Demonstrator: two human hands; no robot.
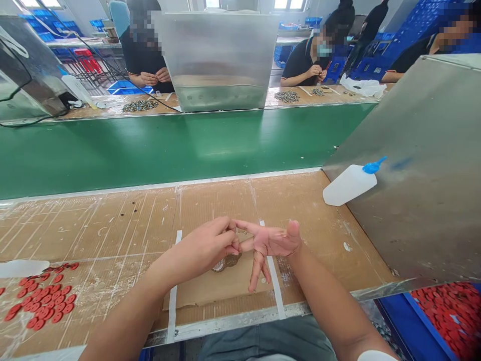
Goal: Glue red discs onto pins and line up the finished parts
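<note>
My left hand is closed, with its fingertips pinched on a finger of my right hand. The right hand is turned palm up, fingers spread apart, and nothing lies on its palm. Both hands are above a cardboard sheet bordered by two white tape strips. Partly hidden beneath the left hand is a small round shiny thing beside a brown, wet-looking patch; its kind is unclear. Red flat discs lie in a loose pile on the table to the left.
A white squeeze bottle with a blue tip leans by the metal partition. Another white container lies beside the discs. A blue bin holds red pieces at lower right. Beyond the green belt, people handle small parts.
</note>
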